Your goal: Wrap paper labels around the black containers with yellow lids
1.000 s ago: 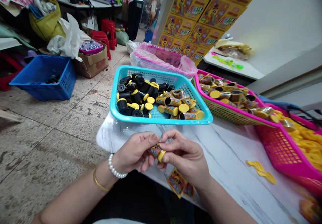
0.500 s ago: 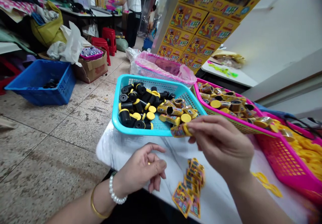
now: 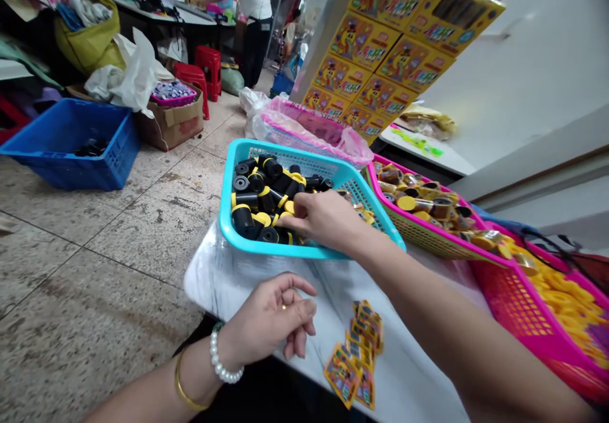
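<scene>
In the turquoise basket [image 3: 290, 250], your right hand [image 3: 328, 220] partly hides black canisters [image 3: 243, 221], grip unclear; near yellow cards [image 3: 341, 372], your empty left hand [image 3: 269, 318] half-curls.

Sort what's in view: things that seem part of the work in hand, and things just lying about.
Probably part of the work:
Turquoise basket, with the right hand in it
Black canisters, yellow-capped
Yellow labels, near the left hand

Apparently just lying about:
Red stools
Yellow sack
White bag
</scene>
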A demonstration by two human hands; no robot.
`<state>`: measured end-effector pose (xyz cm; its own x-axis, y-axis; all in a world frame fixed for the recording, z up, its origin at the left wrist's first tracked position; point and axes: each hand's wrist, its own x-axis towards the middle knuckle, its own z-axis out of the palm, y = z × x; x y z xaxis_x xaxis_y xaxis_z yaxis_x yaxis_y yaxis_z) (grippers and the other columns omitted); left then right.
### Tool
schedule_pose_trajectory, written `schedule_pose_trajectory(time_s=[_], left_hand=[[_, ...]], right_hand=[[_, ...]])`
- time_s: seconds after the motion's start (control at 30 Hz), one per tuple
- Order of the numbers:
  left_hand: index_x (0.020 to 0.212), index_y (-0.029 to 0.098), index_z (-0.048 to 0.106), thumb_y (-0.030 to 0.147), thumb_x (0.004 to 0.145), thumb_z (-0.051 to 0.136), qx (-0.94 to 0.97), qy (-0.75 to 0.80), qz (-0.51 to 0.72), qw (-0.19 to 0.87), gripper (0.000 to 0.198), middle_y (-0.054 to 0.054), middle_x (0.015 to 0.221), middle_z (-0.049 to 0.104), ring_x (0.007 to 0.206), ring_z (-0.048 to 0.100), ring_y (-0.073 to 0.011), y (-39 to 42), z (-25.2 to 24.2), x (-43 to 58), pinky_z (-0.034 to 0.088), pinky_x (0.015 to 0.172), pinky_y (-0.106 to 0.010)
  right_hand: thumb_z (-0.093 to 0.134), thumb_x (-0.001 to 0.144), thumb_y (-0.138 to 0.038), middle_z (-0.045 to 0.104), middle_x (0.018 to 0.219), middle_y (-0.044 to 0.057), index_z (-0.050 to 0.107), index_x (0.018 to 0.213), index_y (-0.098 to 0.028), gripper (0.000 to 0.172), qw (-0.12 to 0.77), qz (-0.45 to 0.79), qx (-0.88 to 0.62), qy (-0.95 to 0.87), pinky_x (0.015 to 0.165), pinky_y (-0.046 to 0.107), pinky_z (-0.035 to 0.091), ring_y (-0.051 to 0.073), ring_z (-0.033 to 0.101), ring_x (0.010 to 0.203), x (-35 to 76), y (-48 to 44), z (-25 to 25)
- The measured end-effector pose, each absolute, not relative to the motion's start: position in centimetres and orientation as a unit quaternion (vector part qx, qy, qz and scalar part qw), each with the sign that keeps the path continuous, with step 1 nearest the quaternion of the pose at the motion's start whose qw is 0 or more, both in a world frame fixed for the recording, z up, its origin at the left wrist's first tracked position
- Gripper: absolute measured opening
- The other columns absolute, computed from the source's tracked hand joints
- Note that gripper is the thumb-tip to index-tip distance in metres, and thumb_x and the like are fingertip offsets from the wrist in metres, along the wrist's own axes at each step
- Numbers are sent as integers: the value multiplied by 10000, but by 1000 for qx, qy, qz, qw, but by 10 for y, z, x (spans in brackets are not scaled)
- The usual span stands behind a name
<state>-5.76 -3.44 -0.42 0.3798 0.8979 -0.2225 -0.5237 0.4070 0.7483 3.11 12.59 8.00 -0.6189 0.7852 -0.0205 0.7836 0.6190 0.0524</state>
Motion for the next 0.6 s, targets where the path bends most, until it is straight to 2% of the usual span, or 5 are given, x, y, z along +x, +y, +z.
schedule_pose_trajectory(time_s=[0.17,0.3,0.43,0.53,0.6], left_hand=[[1033,140,558,580,743,790,283,327,485,760,576,27,661,627,417,554,-74,-35,-3,-58,391,375,-167],[1070,147,564,555,758,792,226,339,571,713,562,0,802,649,464,564,-64,-38,-2,-56,398,376,-163],[1040,157,585,480,751,825,245,384,596,661,496,37,727,609,455,508,-49,-50,-1,-51,389,368,-146],[917,155,614,395,755,833,271,443,600,608,363,62,600,565,437,484,-49,-60,-1,-48,416,395,-146],[928,158,653,345,751,836,298,480,600,566,315,25,681,638,509,559,-69,-64,0,-48,490,470,-168]], right_hand=[[691,804,-276,738,753,39,684,858,-198,96,-13,-6,441,898,604,282,395,199,670,688,30,122,89],[730,779,-286,718,836,16,630,956,-208,218,-206,-98,428,875,586,263,486,139,629,609,76,85,112],[717,820,-207,701,884,11,617,1148,-232,344,-265,-271,380,844,543,212,565,118,660,635,117,21,92],[690,849,-143,705,966,32,639,1210,-249,379,-311,-288,393,816,632,223,622,137,710,759,124,-24,54],[663,863,-111,693,1051,56,661,1185,-257,353,-364,-279,415,786,659,228,636,157,722,860,120,-46,33]])
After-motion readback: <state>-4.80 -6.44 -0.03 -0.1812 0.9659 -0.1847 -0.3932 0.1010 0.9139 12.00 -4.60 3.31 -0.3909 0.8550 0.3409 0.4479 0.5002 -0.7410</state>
